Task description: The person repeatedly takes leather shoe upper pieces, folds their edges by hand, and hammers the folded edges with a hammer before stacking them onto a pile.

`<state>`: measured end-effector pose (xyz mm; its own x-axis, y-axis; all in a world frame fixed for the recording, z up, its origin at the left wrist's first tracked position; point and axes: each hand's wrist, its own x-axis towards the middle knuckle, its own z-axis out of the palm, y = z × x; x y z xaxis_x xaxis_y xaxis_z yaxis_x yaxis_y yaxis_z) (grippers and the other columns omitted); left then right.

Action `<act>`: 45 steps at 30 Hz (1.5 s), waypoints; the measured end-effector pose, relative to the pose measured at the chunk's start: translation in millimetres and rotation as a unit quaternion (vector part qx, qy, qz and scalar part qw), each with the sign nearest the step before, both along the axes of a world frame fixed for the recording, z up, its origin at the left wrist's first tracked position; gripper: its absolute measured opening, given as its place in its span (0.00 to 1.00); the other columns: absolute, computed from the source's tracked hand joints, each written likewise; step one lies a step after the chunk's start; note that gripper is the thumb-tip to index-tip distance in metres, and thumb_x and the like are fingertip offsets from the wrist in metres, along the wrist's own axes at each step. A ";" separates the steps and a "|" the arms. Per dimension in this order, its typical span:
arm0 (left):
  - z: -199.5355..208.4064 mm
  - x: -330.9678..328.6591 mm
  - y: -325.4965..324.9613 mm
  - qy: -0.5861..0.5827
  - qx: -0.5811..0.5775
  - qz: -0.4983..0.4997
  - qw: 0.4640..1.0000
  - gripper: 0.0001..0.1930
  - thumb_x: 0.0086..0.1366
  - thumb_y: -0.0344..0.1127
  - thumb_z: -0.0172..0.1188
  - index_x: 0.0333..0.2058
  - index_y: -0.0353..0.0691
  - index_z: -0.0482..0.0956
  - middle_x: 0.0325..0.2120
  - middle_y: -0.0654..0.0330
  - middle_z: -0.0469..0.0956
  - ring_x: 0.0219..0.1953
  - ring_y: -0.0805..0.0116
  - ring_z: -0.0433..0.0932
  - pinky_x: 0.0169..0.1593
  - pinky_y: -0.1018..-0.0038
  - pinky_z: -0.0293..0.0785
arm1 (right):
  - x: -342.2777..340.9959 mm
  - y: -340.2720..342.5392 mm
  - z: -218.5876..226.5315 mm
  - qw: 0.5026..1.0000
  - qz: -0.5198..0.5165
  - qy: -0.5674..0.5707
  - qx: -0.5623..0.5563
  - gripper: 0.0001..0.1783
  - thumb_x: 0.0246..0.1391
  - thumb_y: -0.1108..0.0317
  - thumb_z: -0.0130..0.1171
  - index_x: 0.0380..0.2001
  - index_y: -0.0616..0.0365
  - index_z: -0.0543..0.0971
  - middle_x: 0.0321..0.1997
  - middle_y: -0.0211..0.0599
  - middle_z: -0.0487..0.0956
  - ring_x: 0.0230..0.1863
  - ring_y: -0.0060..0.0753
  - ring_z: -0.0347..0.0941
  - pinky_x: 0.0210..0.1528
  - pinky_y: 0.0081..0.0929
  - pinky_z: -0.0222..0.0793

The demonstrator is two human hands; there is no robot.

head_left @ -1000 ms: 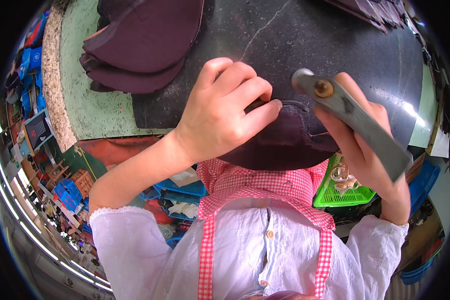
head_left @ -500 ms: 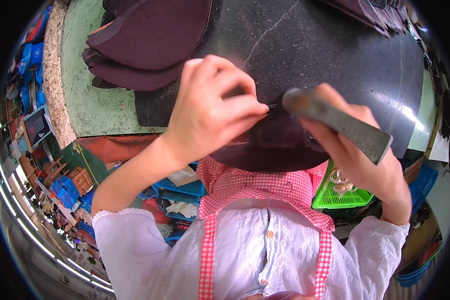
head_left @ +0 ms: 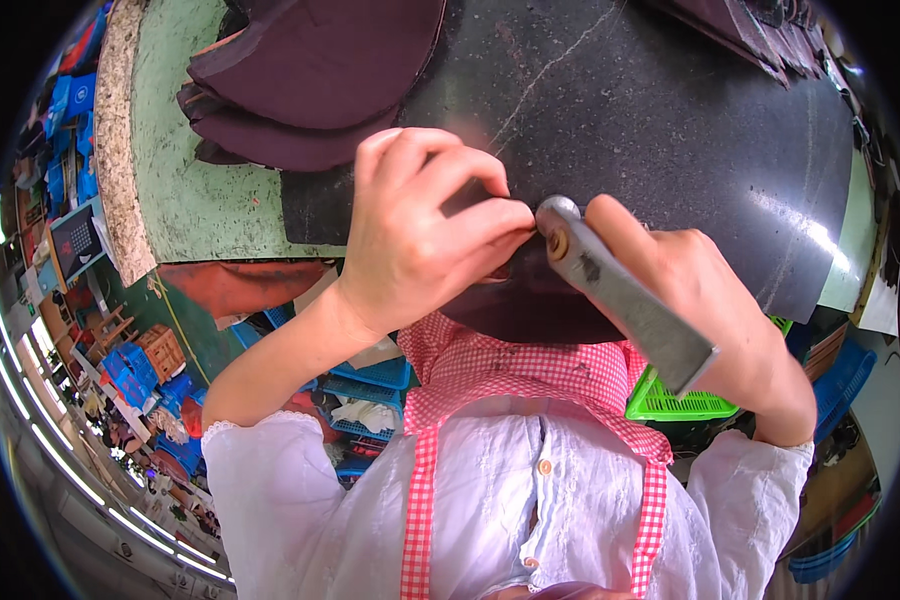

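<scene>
Left hand: pinched; contents hidden
Right hand: curled around hammer
Hammer head: slants rightward, face beside our left fingertips

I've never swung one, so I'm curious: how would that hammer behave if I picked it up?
The hammer is likely heavy for its size, since it looks like thick gray metal. It's probably stiff too, showing no bend.

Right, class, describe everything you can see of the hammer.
The hammer has a long grey head, seemingly metal, with a dark blotch, one rounded end and one straight-edged end. A round, wood-coloured handle end shows near the rounded end; the remaining handle is hidden. Gripped in the right hand, it slants rightward toward the body, its rounded end beside the left hand; contact there is unclear.
</scene>
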<state>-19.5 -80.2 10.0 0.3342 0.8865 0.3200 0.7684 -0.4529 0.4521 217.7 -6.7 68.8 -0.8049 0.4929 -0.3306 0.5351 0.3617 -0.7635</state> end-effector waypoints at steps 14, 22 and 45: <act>20.9 6.7 14.3 -0.350 -0.284 -0.042 0.892 0.11 0.53 0.22 0.75 0.36 0.35 0.87 0.34 0.61 0.87 0.36 0.68 0.83 0.42 0.73 0.78 | 30.2 -5.3 -4.0 0.978 -0.200 0.053 -0.027 0.23 0.47 0.75 0.76 0.41 0.55 0.72 0.35 0.32 0.84 0.35 0.25 0.82 0.35 0.27 0.76; 21.6 19.0 21.7 -0.258 0.003 -0.240 0.936 0.10 0.50 0.31 0.74 0.33 0.43 0.88 0.36 0.60 0.86 0.44 0.55 0.85 0.41 0.68 0.85 | 50.3 -9.2 -3.1 0.917 -0.235 0.193 -0.259 0.24 0.52 0.77 0.71 0.51 0.64 0.74 0.42 0.43 0.86 0.45 0.32 0.86 0.48 0.30 0.81; 6.0 36.3 59.8 -0.063 -0.140 -0.094 0.984 0.04 0.59 0.32 0.71 0.31 0.41 0.85 0.25 0.63 0.82 0.28 0.63 0.82 0.29 0.71 0.75 | 57.1 -4.3 -2.7 0.982 -0.170 0.016 -0.083 0.16 0.62 0.65 0.66 0.40 0.59 0.69 0.27 0.47 0.80 0.29 0.50 0.83 0.32 0.40 0.72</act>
<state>16.8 -20.4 16.0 0.4743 0.8721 0.1205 0.6131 -0.4254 0.6657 274.9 -11.0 66.0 -0.6149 0.6757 -0.4065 0.5778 0.0353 -0.8154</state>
